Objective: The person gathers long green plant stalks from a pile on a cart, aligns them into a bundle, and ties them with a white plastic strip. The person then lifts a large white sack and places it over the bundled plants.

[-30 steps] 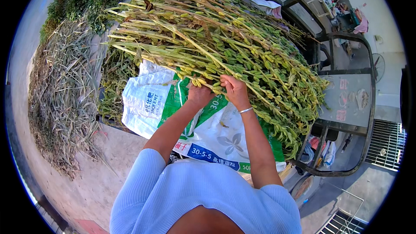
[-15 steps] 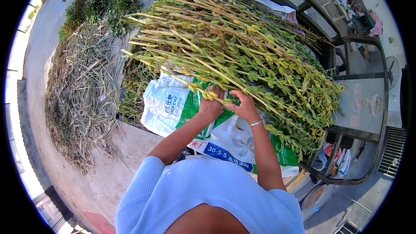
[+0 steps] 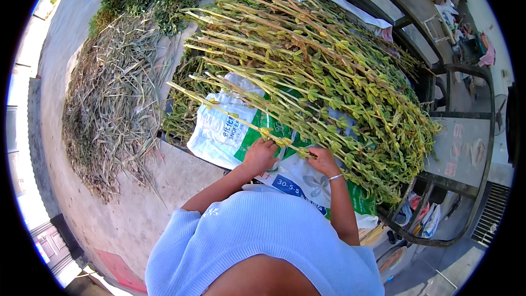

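A cut sesame stalk (image 3: 219,111) with yellow-green pods slants in front of me, its bare end up to the left. My left hand (image 3: 259,155) is closed on the stalk's podded part. Farther along, near the tip, my right hand (image 3: 323,162) has its fingers pinched on the same stalk; a bracelet circles that wrist. Under both hands lies a white and green plastic sack (image 3: 219,131). Just beyond them rises a thick heap of sesame stalks (image 3: 329,71), lying side by side with podded tops to the right.
The heap rests in a dark metal-framed cart (image 3: 433,172) with rails on the right and far side. To the left, dried leafy stalks (image 3: 115,104) cover the concrete ground, with greener plants (image 3: 131,0) behind. A standing fan (image 3: 499,111) and household clutter are at the far right.
Both hands have drawn the stalk nearer to me, away from the heap, and moved slightly apart. The view has shifted a little, so the heap appears farther right.
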`<move>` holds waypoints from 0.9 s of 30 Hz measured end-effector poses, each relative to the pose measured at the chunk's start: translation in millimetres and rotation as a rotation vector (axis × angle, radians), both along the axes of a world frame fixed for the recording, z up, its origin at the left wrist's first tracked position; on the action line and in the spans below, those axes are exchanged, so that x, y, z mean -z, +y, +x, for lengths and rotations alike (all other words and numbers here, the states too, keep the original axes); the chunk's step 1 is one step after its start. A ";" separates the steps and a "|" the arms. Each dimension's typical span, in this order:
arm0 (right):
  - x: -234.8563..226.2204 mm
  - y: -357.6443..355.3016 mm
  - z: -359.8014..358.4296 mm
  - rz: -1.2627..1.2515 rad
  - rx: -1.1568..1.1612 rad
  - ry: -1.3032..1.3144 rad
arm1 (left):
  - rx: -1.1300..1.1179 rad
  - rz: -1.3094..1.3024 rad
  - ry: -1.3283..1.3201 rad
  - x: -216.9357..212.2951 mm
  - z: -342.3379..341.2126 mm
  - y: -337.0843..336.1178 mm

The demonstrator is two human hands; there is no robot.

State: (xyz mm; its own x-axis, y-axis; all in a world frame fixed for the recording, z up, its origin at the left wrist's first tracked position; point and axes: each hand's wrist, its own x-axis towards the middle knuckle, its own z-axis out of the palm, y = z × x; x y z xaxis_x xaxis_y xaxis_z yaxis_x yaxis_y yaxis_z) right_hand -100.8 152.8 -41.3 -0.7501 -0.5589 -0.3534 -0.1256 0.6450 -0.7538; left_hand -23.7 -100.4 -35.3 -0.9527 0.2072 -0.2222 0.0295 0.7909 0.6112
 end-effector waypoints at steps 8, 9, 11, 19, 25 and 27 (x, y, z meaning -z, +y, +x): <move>33.1 -8.8 40.1 0.160 0.003 0.270 | -0.080 0.245 -0.001 23.7 43.7 -16.3; 28.5 -10.3 41.7 0.215 -0.030 0.305 | -0.094 0.238 -0.020 25.0 43.0 -18.4; 9.1 -15.6 41.2 0.322 -0.106 0.374 | -0.135 0.222 -0.060 24.7 33.9 -25.3; -5.8 -7.4 30.2 0.140 0.174 0.333 | -1.113 0.911 -0.258 29.2 -29.4 -56.5; -6.0 -10.0 29.3 0.028 0.250 0.476 | -1.155 1.426 -0.508 49.1 -79.6 -77.2; -4.2 -10.0 27.0 0.010 0.279 0.545 | -1.228 1.425 -0.550 58.8 -82.3 -76.0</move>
